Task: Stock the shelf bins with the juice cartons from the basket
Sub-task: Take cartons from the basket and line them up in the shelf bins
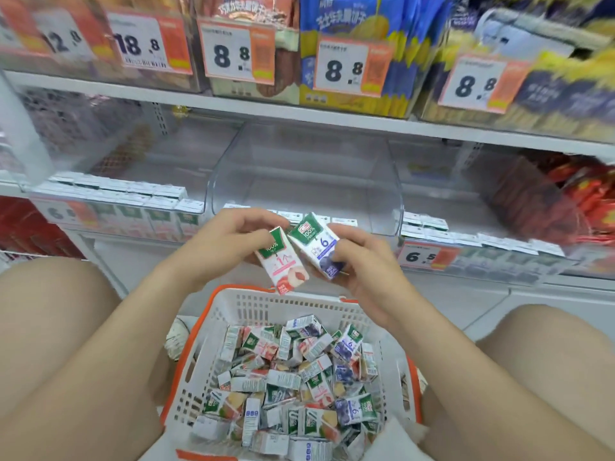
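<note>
— What has the left hand [229,241] got?
— A pink carton [283,264] with a peach on it. The fingers and thumb are curled round its top end, at the centre of the frame.

— And the right hand [362,261]?
— It grips a blue carton [317,247] with a "6" on it, fingers wrapped round its lower right side. The two cartons touch side by side, both tilted, above the far rim of the basket [253,304].

— Where are the rest of the cartons?
— The loose cartons [293,377] lie jumbled in the white, orange-edged basket at the lower centre, between the person's knees.

— And the bins?
— Just behind the hands is the clear middle bin [299,181], with a few carton tops showing low at its front. The left bin [126,197] has rows of cartons standing upright. The right bin [482,241] has rows too, with a price tag [422,256] reading 6.5 on its front.

— Above that?
— Snack packs [346,44] along the top of the frame, blurred.
</note>
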`<state>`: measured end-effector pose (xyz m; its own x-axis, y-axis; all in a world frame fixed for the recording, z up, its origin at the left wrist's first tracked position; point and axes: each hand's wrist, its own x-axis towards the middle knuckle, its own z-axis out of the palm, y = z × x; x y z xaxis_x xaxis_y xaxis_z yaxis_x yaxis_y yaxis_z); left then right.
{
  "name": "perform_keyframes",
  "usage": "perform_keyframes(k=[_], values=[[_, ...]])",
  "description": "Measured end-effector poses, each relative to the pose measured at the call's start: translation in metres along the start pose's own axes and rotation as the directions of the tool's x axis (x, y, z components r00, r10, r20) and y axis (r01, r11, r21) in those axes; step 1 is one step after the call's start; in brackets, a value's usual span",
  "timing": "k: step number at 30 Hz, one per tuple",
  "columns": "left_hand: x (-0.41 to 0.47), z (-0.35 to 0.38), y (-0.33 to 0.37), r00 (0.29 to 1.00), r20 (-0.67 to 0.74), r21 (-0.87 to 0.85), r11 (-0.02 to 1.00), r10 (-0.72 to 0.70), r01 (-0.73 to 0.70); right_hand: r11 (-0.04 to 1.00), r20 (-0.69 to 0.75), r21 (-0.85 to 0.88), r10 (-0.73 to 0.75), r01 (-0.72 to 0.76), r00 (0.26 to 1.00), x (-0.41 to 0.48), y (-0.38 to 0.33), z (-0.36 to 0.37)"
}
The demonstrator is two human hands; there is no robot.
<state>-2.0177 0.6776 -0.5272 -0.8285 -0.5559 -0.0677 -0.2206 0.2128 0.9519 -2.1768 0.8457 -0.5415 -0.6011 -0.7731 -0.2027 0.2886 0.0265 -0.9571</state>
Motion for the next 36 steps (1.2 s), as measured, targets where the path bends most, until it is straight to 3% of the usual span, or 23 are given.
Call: perform_keyframes(k=[3, 8, 16, 19, 22, 25, 28, 32, 34, 36], values=[[0.006, 0.012, 0.005, 0.999, -0.049, -0.097, 0.995, 0.003, -0.008, 0.991, 0.065, -0.131, -0.027, 0.035, 0.998, -0.002, -0.001, 0.003], [0.015, 0.018, 0.017, 0.993, -0.094, -0.103, 0.991, 0.077, -0.086, 0.952, 0.006, -0.284, -0.119, 0.116, 0.993, 0.002, -0.016, -0.009], [0.041, 0.058, 0.051, 0.971, 0.047, -0.067, 0.97, 0.235, -0.232, 0.89, -0.033, -0.381, -0.285, 0.251, 0.958, 0.008, -0.066, -0.057], [0.055, 0.081, 0.056, 0.952, 0.097, 0.049, 0.954, 0.291, -0.297, 0.836, -0.154, -0.47, -0.393, 0.283, 0.906, 0.014, -0.084, -0.089], [0.068, 0.101, 0.051, 0.935, 0.178, 0.185, 0.923, 0.306, -0.337, 0.753, -0.285, -0.589, -0.535, 0.295, 0.795, 0.025, -0.099, -0.129], [0.073, 0.121, 0.04, 0.922, 0.232, 0.268, 0.891, 0.311, -0.367, 0.545, -0.224, -0.796, -0.668, 0.262, 0.709, 0.031, -0.11, -0.174], [0.074, 0.141, 0.03, 0.906, 0.204, 0.366, 0.829, 0.372, -0.423, 0.284, -0.113, -0.955, -0.621, 0.089, 0.775, 0.041, -0.111, -0.21], [0.074, 0.158, 0.027, 0.869, 0.218, 0.44, 0.75, 0.445, -0.494, 0.061, 0.01, -0.997, -0.442, 0.041, 0.897, 0.062, -0.1, -0.226], [0.073, 0.163, 0.025, 0.868, 0.201, 0.442, 0.749, 0.454, -0.493, 0.015, 0.023, -0.999, -0.334, 0.03, 0.942, 0.069, -0.096, -0.223], [0.073, 0.166, 0.023, 0.878, 0.175, 0.444, 0.76, 0.445, -0.474, 0.037, -0.027, -0.999, -0.224, -0.019, 0.974, 0.073, -0.096, -0.218]])
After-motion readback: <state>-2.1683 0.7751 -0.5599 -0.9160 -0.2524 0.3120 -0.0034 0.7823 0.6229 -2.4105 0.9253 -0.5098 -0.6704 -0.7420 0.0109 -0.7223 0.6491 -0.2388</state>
